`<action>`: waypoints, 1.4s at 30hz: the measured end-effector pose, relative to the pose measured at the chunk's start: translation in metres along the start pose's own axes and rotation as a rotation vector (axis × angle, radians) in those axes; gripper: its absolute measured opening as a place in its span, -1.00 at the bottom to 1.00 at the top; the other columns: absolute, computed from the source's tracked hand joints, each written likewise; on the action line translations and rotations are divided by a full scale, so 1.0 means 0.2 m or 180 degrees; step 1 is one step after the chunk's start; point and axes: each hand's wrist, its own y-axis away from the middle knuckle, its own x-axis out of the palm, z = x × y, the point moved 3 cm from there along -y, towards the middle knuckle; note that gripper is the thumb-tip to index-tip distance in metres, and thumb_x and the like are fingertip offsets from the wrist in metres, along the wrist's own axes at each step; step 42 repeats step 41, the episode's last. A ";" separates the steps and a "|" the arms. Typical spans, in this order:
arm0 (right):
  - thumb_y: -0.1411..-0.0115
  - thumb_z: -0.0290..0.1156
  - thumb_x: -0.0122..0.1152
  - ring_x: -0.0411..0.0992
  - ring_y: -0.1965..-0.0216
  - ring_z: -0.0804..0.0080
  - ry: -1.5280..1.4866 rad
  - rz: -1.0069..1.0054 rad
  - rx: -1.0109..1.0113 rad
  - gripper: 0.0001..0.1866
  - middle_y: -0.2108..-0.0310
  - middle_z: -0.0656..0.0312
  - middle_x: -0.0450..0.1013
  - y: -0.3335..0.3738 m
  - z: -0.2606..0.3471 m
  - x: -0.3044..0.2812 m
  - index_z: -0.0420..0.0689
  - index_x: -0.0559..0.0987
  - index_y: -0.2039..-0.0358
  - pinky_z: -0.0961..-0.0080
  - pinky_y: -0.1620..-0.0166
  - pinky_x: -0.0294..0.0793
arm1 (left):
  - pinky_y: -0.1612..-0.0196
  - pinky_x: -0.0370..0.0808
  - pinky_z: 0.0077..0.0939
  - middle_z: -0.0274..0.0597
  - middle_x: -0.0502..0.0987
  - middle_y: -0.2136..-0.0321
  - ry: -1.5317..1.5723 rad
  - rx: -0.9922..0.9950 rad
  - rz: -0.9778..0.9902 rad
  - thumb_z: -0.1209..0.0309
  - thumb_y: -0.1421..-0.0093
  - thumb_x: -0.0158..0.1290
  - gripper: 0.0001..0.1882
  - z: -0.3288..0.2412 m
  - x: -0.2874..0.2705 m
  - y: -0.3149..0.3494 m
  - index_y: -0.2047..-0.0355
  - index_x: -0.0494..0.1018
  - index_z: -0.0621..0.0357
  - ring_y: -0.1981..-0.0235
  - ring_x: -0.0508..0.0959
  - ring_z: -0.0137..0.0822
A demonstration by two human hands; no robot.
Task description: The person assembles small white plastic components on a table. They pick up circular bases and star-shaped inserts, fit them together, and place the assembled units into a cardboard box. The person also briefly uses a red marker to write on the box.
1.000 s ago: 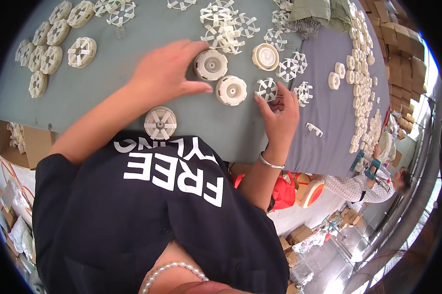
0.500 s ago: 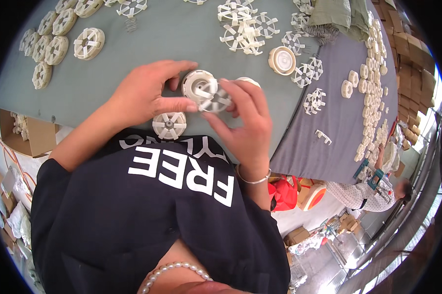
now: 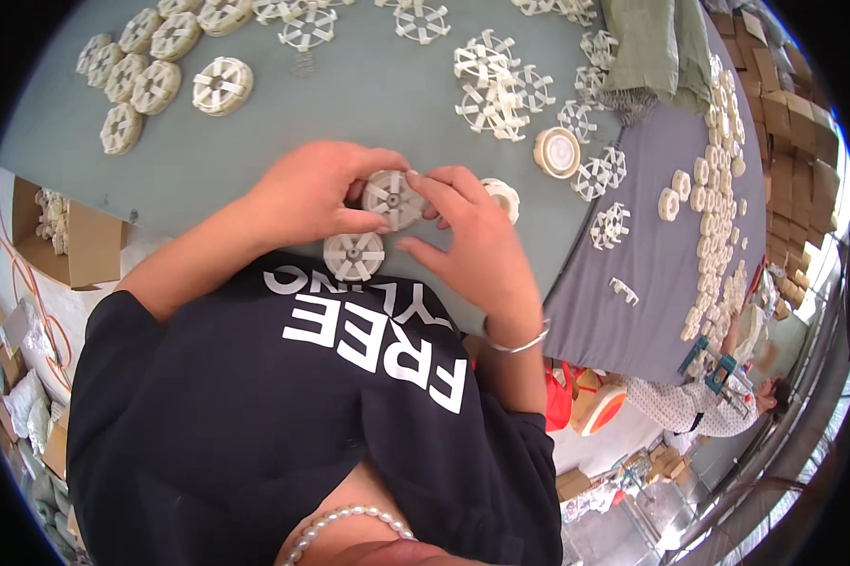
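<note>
Between my hands is a round off-white plastic housing with a spoked ring [image 3: 394, 200] lying over its face. My left hand [image 3: 302, 193] grips it from the left, fingers at the far rim and thumb at the near rim. The fingertips of my right hand [image 3: 477, 236] press on its right edge, the thumb lower and a little apart. Just nearer to me, a similar spoked round piece [image 3: 354, 257] lies flat at the table's edge. A cream ring-shaped housing [image 3: 503, 200] sits beyond my right fingers, partly hidden by them.
Finished-looking round pieces [image 3: 156, 88] cluster at the far left. Loose spoked rings [image 3: 491, 85] lie in a heap at the far right, beside a round cap [image 3: 557, 153]. More parts [image 3: 712, 198] cover the grey cloth. A cardboard box [image 3: 95, 255] stands left; a co-worker [image 3: 698, 401] is at right.
The spoked ring, held tilted by my right hand before, now lies over the housing's face. My right fingers have moved onto the rim. The whole view has shifted slightly.
</note>
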 end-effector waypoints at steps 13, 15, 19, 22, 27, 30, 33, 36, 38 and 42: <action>-0.22 -0.35 0.36 0.55 0.22 0.00 0.0492 -0.1136 -0.0764 -0.82 0.28 0.05 0.52 -0.79 0.11 0.29 -0.19 0.63 0.25 0.16 0.13 0.58 | 0.23 0.58 -0.22 -0.23 0.53 0.28 -0.0906 0.0383 0.0119 0.02 -0.05 0.41 -0.31 -0.01 0.02 0.32 -0.20 0.55 -0.17 0.28 0.62 -0.12; -0.21 -0.37 0.37 0.55 0.21 -0.01 0.0426 -0.1083 -0.0666 -0.81 0.27 0.07 0.52 -0.75 0.07 0.25 -0.17 0.62 0.22 0.15 0.13 0.58 | 0.20 0.58 -0.23 -0.22 0.54 0.25 -0.0946 0.0442 0.0368 0.00 -0.04 0.41 -0.31 0.00 0.08 0.28 -0.18 0.56 -0.15 0.24 0.63 -0.10; -0.23 -0.38 0.35 0.56 0.15 -0.08 -0.0062 -0.1330 -0.0435 -0.73 0.12 0.02 0.49 -0.75 0.08 0.24 -0.17 0.58 0.09 0.07 0.10 0.60 | 0.09 0.58 -0.19 -0.17 0.58 0.14 -0.0770 0.0031 0.0424 0.05 -0.01 0.44 -0.31 0.01 -0.02 0.26 -0.16 0.57 -0.06 0.11 0.63 -0.04; -0.22 -0.38 0.39 0.55 0.13 -0.07 0.0188 -0.1334 -0.0468 -0.67 0.07 0.00 0.48 -0.82 0.06 0.26 -0.14 0.57 0.03 0.08 0.09 0.60 | -0.01 0.56 -0.20 -0.16 0.60 0.07 -0.1081 -0.0409 -0.0617 0.05 -0.01 0.46 -0.25 0.17 -0.23 0.30 -0.18 0.54 0.06 0.04 0.62 -0.06; -0.22 -0.41 0.40 0.57 0.16 0.03 -0.0242 -0.1266 -0.0556 -0.70 0.01 0.03 0.46 -0.77 0.09 0.28 -0.09 0.61 0.03 0.14 0.09 0.60 | -0.15 0.52 -0.12 -0.04 0.46 -0.18 -0.1994 -0.0782 -0.2749 0.02 0.06 0.53 -0.02 0.32 -0.60 0.51 -0.33 0.40 0.06 -0.14 0.52 0.01; -0.21 -0.41 0.42 0.58 0.20 0.17 -0.0448 -0.1123 -0.0618 -0.73 -0.02 0.08 0.44 -0.70 0.19 0.35 -0.09 0.64 0.08 0.22 0.10 0.60 | -0.20 0.51 -0.05 0.07 0.30 -0.30 -0.2326 -0.1329 -0.3120 -0.07 0.16 0.56 0.20 0.42 -0.64 0.66 -0.45 0.23 -0.03 -0.23 0.46 0.11; -0.21 -0.45 0.38 0.57 0.15 0.04 -0.0425 -0.0807 -0.0533 -0.78 -0.09 0.02 0.37 -0.75 0.29 0.48 -0.11 0.61 0.13 0.16 0.09 0.61 | -0.21 0.52 -0.02 0.12 0.22 -0.36 -0.2294 -0.1671 -0.2920 -0.19 0.30 0.56 0.40 0.49 -0.64 0.72 -0.52 0.11 -0.07 -0.29 0.42 0.17; -0.22 -0.48 0.33 0.55 0.11 -0.13 -0.0251 -0.0903 -0.0921 -0.81 -0.09 -0.10 0.33 -0.89 0.40 0.63 -0.16 0.57 0.17 0.09 0.09 0.62 | -0.20 0.54 0.02 0.16 0.21 -0.37 -0.2009 -0.1770 -0.2609 -0.20 0.33 0.57 0.43 0.47 -0.63 0.64 -0.51 0.11 -0.06 -0.32 0.39 0.20; -0.23 -0.46 0.31 0.55 0.10 -0.17 -0.0271 -0.0967 -0.1110 -0.82 -0.10 -0.15 0.32 -1.09 0.43 0.73 -0.15 0.56 0.17 0.06 0.06 0.62 | -0.14 0.59 0.06 0.16 0.16 -0.41 -0.2102 -0.1775 -0.2669 -0.19 0.25 0.55 0.39 0.55 -0.71 0.57 -0.53 0.08 -0.06 -0.33 0.38 0.22; -0.22 -0.35 0.37 0.46 -0.09 -0.26 -0.0114 -0.0823 -0.1669 -0.69 -0.25 -0.17 0.29 -1.55 0.57 0.79 -0.15 0.54 0.07 0.02 -0.09 0.54 | -0.27 0.50 0.03 0.08 0.08 -0.47 -0.2117 -0.2012 -0.3381 -0.21 0.08 0.48 0.30 0.91 -1.09 0.55 -0.54 0.04 -0.09 -0.36 0.37 0.19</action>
